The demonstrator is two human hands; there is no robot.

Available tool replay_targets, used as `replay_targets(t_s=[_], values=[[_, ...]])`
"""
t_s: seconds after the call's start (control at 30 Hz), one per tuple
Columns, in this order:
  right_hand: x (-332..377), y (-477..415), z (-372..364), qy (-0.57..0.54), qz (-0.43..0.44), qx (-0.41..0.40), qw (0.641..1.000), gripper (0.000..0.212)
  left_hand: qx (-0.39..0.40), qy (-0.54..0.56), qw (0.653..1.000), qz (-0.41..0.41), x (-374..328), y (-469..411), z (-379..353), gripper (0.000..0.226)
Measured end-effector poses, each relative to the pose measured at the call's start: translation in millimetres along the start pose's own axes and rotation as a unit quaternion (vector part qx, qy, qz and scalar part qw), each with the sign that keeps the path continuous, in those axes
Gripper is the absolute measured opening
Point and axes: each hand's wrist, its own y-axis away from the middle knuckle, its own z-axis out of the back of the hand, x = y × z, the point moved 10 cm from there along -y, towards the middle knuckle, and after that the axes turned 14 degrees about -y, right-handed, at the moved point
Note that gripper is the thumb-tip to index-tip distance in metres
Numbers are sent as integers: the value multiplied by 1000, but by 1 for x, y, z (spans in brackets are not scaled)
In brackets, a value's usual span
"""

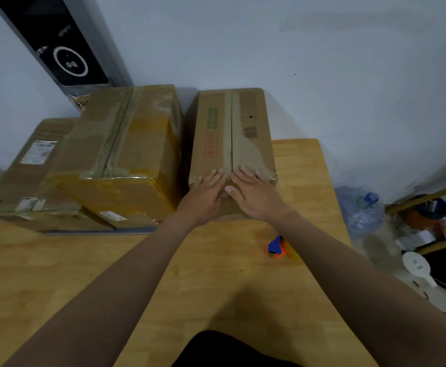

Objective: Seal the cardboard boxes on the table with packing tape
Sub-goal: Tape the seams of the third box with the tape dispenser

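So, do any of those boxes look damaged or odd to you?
Yes. The narrow box has its top paper layer torn away in a pale patch beside the right hand. The large box to its left looks worn, with ragged old tape along its seam.

The left forearm [126, 282] and right forearm [348, 268] are bare along all of their visible length, from the lower frame edge up to the wrists, and both are slim. The left hand [205, 193] and right hand [255, 196] are bare as well, with slender fingers; a short thumbnail shows on the right hand. At bottom centre a plain black garment [232, 349] appears as a rounded dark mass, perhaps a shirt front or trousers; the view there is too dim to say which.
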Motion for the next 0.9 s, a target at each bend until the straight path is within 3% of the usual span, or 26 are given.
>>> replay_targets(t_s=[0.13, 0.3, 0.43, 0.53, 0.7, 0.8, 0.9], values=[[-27, 21, 8, 44, -37, -51, 997, 78, 5, -74, 996, 53, 12, 7, -11, 84], [-46, 32, 14, 46, -95, -83, 991, 84, -17, -88, 989, 115, 22, 6, -10, 91], [-48, 16, 20, 15, -118, -92, 989, 79, -23, 40, 986, 161, 38, -9, -2, 84], [-54, 4, 23, -23, -135, -105, 985, 72, -76, 134, 971, 185, 42, -12, 3, 83], [-67, -8, 29, -84, -140, -121, 979, 78, -138, 323, 902, 251, 66, -15, -2, 83], [-77, -16, 31, -119, -161, -107, 974, 86, -128, 354, 883, 280, 76, -22, -7, 87], [-85, -20, 29, -222, -163, -134, 952, 90, -131, 361, 874, 300, 80, -25, -8, 89]])
